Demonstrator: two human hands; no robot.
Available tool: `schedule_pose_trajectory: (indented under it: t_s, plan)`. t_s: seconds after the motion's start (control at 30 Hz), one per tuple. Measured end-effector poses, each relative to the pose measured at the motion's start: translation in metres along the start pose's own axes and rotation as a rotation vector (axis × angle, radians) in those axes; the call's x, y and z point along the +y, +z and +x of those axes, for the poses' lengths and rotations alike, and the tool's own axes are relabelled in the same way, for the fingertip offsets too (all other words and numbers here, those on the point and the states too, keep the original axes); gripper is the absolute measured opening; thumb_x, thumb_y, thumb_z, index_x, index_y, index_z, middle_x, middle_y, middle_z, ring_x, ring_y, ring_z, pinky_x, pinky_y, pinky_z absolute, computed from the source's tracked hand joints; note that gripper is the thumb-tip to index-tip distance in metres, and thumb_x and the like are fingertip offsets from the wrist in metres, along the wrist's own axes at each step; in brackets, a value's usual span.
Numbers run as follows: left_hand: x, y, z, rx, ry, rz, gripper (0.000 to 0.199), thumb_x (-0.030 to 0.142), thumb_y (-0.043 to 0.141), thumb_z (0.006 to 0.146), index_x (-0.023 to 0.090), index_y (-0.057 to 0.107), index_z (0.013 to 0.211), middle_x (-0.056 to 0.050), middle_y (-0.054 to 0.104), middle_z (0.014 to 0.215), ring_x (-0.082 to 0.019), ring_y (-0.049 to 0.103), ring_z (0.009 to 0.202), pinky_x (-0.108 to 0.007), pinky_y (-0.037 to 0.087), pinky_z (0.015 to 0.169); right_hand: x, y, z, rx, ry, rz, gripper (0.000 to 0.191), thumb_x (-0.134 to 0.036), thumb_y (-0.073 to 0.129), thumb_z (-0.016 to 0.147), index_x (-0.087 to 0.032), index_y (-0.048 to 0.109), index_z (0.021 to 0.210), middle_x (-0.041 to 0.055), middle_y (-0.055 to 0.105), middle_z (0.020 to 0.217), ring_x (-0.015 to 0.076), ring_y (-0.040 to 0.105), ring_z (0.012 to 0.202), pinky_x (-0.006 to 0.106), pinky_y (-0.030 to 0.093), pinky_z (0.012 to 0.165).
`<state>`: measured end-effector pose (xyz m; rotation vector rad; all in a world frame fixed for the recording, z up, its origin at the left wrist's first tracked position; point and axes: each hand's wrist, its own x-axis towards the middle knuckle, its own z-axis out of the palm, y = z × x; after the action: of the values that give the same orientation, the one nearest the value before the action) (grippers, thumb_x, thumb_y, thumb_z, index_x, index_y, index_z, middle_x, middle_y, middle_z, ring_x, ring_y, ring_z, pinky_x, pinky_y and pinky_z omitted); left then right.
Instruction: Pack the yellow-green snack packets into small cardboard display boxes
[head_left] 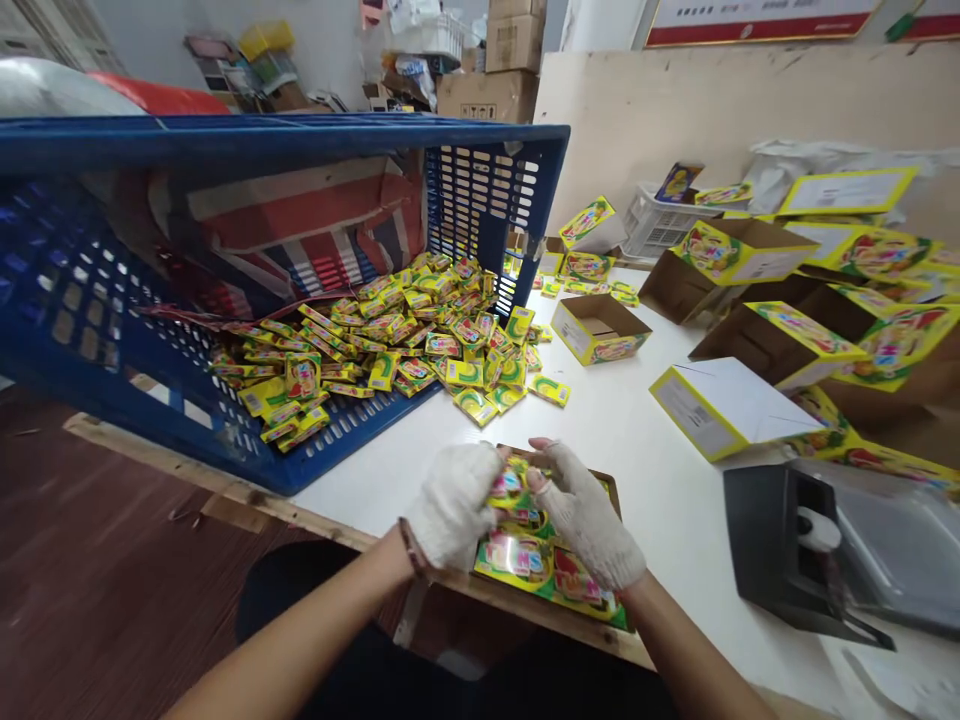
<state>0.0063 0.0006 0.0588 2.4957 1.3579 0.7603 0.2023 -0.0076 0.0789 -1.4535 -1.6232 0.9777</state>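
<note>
In front of me, at the table's near edge, lies an open display box [615, 492] filled with small printed yellow-green candy boxes [517, 557]. My left hand [456, 503], in a white knit glove with bare fingertips, is closed at the box's left side, gripping a small candy box [510, 482] near the far end. My right hand [589, 520], gloved the same way, reaches over the right side with curled fingers, its thumb against the same small box. The hands hide part of the contents, and some fingertips are blurred.
A blue plastic crate [330, 460] lies tipped on its side at left, small candy boxes [397, 340] spilling onto the white table [390, 485]. Empty display cartons [750, 405] pile up at right. Nearer stands a black tape dispenser [780, 550]. Another open carton [600, 328] sits behind.
</note>
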Motion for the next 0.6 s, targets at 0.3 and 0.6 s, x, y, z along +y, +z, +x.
schedule_pose_trajectory:
  t_s: [0.3,0.6]
  plan:
    - [-0.065,-0.006,0.051,-0.023,-0.44,0.219,0.031,0.032,0.06,0.083,0.02,0.059,0.111,-0.01,0.059,0.114,-0.024,0.058,0.106,-0.035,0.047,0.091,0.056,0.017,-0.011,0.069,-0.127,-0.274,0.024,-0.029,0.049,0.088,-0.021,0.071,0.095,0.0103,0.071,0.101,0.0254,0.064,0.096,0.041,0.052,0.086]
    - [-0.146,-0.03,0.099,-0.05,-0.516,0.39,0.022,0.016,0.054,0.081,0.016,0.062,0.102,-0.014,0.063,0.106,-0.028,0.058,0.102,-0.04,0.043,0.088,0.056,0.021,-0.009,0.061,-0.238,-0.4,0.022,-0.021,0.05,0.088,-0.023,0.072,0.088,0.0089,0.068,0.095,0.0243,0.062,0.091,0.039,0.051,0.084]
